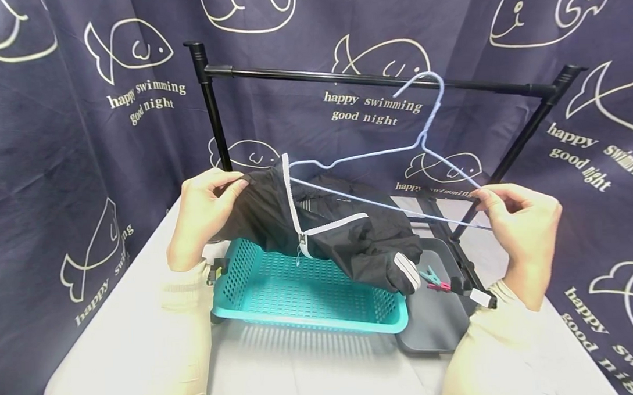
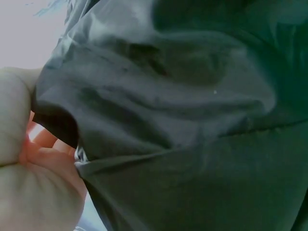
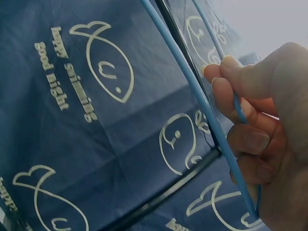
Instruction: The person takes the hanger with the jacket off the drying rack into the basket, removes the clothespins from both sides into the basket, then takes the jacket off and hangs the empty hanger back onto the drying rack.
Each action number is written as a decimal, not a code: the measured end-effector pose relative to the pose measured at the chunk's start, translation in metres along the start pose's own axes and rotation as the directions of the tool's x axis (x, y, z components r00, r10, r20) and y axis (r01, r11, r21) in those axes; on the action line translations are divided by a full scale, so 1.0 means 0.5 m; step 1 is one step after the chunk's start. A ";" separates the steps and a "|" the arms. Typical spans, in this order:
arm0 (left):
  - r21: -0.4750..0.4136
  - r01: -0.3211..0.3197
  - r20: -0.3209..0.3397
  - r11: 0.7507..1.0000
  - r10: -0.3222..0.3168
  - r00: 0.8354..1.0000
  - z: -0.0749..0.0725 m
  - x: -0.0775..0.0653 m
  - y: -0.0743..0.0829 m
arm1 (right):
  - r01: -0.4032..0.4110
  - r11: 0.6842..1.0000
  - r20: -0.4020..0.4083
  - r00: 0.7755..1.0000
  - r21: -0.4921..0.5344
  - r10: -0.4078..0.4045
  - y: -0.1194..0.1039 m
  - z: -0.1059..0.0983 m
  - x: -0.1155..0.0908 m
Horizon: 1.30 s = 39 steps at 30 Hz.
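Hands well apart. Left hand (image 1: 204, 207) pinches the black jacket (image 1: 349, 248), probably keeping it taut by one end of the blue hanger (image 1: 423, 135); right hand (image 1: 524, 225) grips the other end, seemingly steadying it. Jacket sags between them, above teal basket (image 1: 310, 320).

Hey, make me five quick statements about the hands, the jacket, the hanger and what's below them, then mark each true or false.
1. The right hand holds the hanger. True.
2. The left hand is idle. False: the left hand pinches the jacket.
3. Both hanger ends are inside the jacket. False: one is outside, at the right hand.
4. A pink clothespin lies on the gray tray. True.
5. The basket is red. False: the basket is teal.
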<state>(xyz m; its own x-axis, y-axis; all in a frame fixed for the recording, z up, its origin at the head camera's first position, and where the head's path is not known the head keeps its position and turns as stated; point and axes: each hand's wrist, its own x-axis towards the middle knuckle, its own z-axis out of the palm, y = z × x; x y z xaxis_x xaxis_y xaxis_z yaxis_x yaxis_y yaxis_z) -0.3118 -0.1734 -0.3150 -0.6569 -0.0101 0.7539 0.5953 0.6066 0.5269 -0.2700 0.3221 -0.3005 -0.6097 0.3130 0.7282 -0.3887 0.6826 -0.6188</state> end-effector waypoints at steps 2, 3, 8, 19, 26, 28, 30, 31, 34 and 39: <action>0.012 0.001 0.014 1.000 -0.001 1.000 0.003 0.000 0.001 | -0.024 0.999 -0.024 0.999 -0.022 0.023 0.009 -0.010 0.001; 0.016 0.000 0.020 1.000 0.000 1.000 0.006 0.000 0.002 | -0.035 0.999 -0.034 0.999 -0.029 0.034 0.012 -0.013 0.001; 0.015 -0.046 0.068 0.999 0.045 0.997 0.036 -0.003 0.023 | -0.054 0.997 -0.058 0.997 -0.055 0.050 0.012 -0.020 0.003; 0.020 -0.074 0.430 0.997 0.059 0.901 0.130 -0.033 0.097 | -0.129 0.991 -0.065 0.990 -0.048 0.126 0.016 -0.008 0.008; 0.201 -0.071 0.678 0.977 -0.086 0.730 0.173 -0.073 0.101 | -0.108 0.992 -0.009 0.994 -0.066 0.108 0.008 -0.003 0.004; 0.242 -0.078 0.708 0.967 -0.121 0.696 0.177 -0.085 0.102 | -0.103 0.991 0.007 0.995 -0.079 0.104 0.005 -0.002 0.003; 0.286 -0.089 0.723 0.954 -0.154 0.673 0.177 -0.096 0.104 | -0.100 0.991 0.019 0.995 -0.087 0.102 0.002 0.001 0.003; 0.305 -0.093 0.731 0.948 -0.170 0.661 0.175 -0.101 0.104 | -0.099 0.991 0.024 0.994 -0.088 0.102 0.001 0.002 0.003; 0.336 -0.098 0.753 0.937 -0.205 0.625 0.169 -0.115 0.106 | -0.098 0.991 0.036 0.994 -0.093 0.102 -0.002 0.003 0.003; 0.318 -0.095 0.796 0.943 -0.211 0.567 0.159 -0.127 0.109 | -0.104 0.989 0.047 0.993 -0.106 0.109 -0.002 0.002 0.000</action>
<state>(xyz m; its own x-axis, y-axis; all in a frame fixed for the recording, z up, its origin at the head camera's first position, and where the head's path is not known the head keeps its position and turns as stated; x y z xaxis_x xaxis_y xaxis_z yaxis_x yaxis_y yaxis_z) -0.2745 -0.0764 -0.3652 -0.8667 0.4988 0.0041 0.4768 0.8259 0.3011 -0.2703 0.3207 -0.3002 -0.6801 0.3543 0.6418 -0.2477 0.7129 -0.6560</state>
